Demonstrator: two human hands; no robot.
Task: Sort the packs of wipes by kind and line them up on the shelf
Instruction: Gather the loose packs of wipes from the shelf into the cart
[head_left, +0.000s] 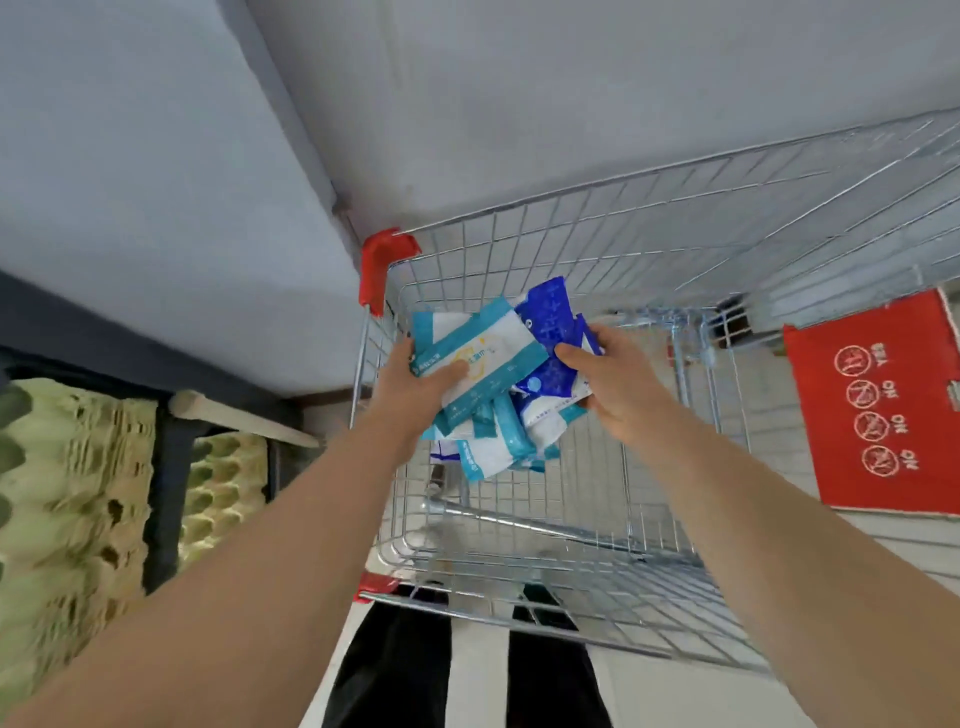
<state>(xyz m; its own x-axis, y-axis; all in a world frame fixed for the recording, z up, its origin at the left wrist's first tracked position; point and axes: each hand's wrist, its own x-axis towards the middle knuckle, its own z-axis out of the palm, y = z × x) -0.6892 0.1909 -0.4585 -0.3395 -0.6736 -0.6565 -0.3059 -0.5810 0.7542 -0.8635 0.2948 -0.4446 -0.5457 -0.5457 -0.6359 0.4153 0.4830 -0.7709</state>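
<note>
Extending both arms over the cart (675, 244), we grip teal packs (491, 356) in the left hand (415, 387), blue packs (550, 317) in the right hand (621, 376).

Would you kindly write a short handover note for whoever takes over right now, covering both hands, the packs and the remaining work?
Left hand: grips the teal-and-white packs, thumb on top.
Right hand: grips the dark blue packs, thumb on top.
Packs: one mixed bundle held between both hands, over the wire cart.
Done: the packs are gathered up; none is on a shelf in view.
Left: separate the two kinds and line them up on the shelf.
</note>
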